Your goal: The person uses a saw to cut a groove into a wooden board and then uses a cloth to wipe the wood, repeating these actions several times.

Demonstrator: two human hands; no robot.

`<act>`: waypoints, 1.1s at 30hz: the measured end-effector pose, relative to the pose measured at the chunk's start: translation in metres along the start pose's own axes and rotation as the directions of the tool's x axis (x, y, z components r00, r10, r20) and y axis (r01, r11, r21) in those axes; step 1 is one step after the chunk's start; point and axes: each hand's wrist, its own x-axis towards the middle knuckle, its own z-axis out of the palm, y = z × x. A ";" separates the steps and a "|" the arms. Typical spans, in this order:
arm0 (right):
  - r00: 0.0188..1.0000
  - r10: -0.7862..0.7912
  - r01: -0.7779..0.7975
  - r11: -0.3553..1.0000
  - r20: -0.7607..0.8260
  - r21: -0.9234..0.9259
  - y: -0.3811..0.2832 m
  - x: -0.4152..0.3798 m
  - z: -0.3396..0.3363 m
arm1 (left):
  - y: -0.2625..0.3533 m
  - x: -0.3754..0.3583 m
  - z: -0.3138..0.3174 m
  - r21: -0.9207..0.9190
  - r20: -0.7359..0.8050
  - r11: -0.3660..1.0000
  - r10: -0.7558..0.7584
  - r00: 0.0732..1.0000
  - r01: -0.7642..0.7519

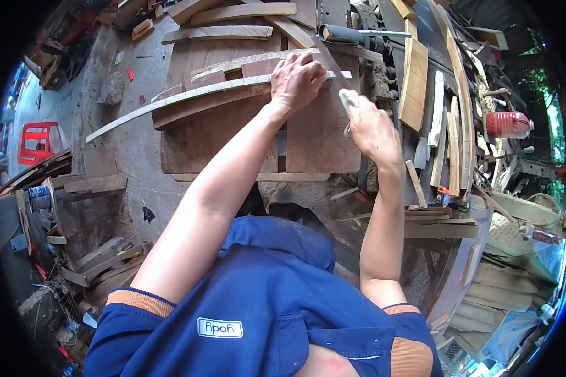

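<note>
My left hand (297, 80) is closed over a long, pale, curved wooden strip (188, 95), near its right end. The strip lies across darker curved wooden pieces (214, 102) on a low brown wooden board (324, 138). My right hand (374, 129) is wrapped round the light handle of a handsaw (331, 61). The saw's thin blade slants up and to the left from that hand and crosses near the strip's right end. Whether its teeth touch the wood cannot be made out.
Curved wooden pieces (217, 34) lie at the board's far side. Stacked wood (414, 85) and a dark tube (339, 34) are on the right, beside a red-filled bottle (508, 125). A red plastic chair (39, 143) and scrap wood (94, 184) stand left.
</note>
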 end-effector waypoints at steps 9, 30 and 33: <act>0.981 0.040 -0.008 0.986 -0.192 0.166 0.002 0.009 0.085 | -0.007 0.000 -0.006 -0.182 0.088 0.981 -0.044 0.995 0.059; 0.985 -0.017 0.035 0.995 -0.174 0.098 -0.012 0.002 0.080 | -0.018 -0.003 -0.012 -0.185 0.046 0.983 0.011 0.999 -0.002; 0.981 -0.039 0.053 0.997 -0.191 0.065 -0.011 0.001 0.082 | -0.016 -0.003 -0.013 -0.142 0.040 0.989 0.057 0.998 -0.051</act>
